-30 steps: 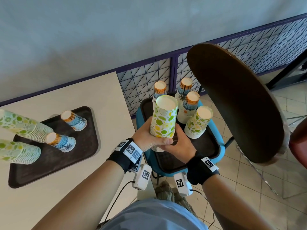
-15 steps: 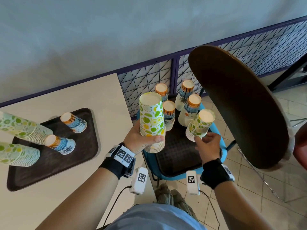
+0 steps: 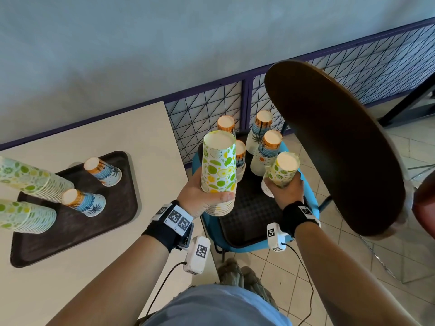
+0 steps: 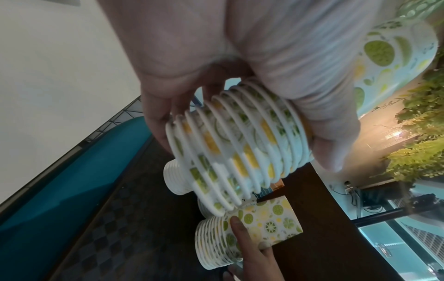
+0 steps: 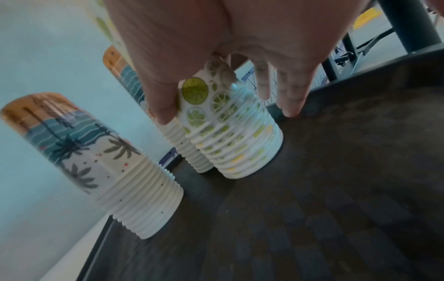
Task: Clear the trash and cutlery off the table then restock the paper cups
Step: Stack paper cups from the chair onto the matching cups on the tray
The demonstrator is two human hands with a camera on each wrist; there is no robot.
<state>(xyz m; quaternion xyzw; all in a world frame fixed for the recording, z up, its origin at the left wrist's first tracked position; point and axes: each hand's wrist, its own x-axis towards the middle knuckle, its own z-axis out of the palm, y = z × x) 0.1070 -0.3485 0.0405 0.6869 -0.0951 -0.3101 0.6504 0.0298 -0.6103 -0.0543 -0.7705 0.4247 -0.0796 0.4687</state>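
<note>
While the left hand (image 3: 200,196) grips one citrus-print cup stack (image 3: 219,170) above the chair tray (image 3: 249,217), the right hand (image 3: 286,192) grips another (image 3: 281,171) standing on it beside palm-print stacks (image 3: 267,149).

pale grey wall (image 3: 141,43) above a purple wire-mesh rail (image 3: 353,74), beige tiled floor (image 3: 329,267), dark round chair back (image 3: 329,149)

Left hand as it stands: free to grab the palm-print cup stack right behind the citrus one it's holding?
Probably not. The left hand already grips a citrus cup stack, so its fingers are taken. The palm-print stack stands close behind on the chair's tray, otherwise unblocked.
</note>
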